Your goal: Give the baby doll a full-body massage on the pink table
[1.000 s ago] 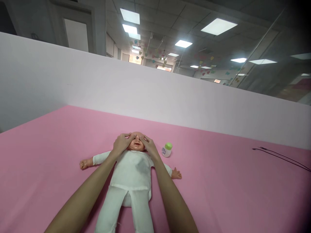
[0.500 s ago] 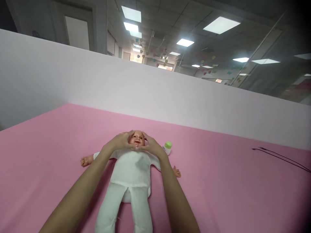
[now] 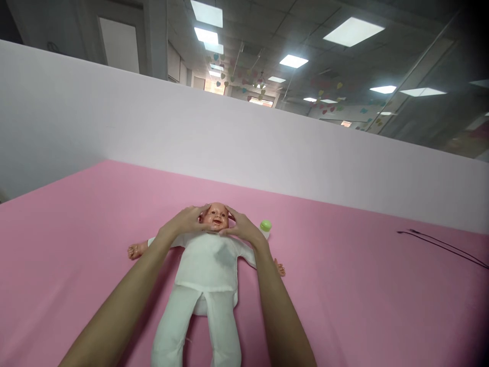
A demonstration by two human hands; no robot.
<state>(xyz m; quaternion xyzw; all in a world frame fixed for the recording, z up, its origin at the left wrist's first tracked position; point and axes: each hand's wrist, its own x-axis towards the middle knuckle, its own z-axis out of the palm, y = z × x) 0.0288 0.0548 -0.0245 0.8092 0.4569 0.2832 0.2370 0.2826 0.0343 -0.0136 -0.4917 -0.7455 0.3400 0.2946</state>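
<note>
A baby doll in a white cloth top and trousers lies on its back, arms spread out to both sides. My left hand cups the left side of its head, fingers near the temple and thumb along the jaw. On the other side, my right hand does the same, its thumb below the chin. Between my hands the doll's smiling face shows. A small bottle with a green cap stands or lies just beyond my right wrist, partly hidden by it.
The pink surface spreads under the doll. A low white wall runs along its back and left side. Thin black cables lie at the far right.
My thumbs have moved slightly apart under the doll's chin. More of the bottle is now hidden behind my right wrist. The view has shifted a little; the doll lies as before.
</note>
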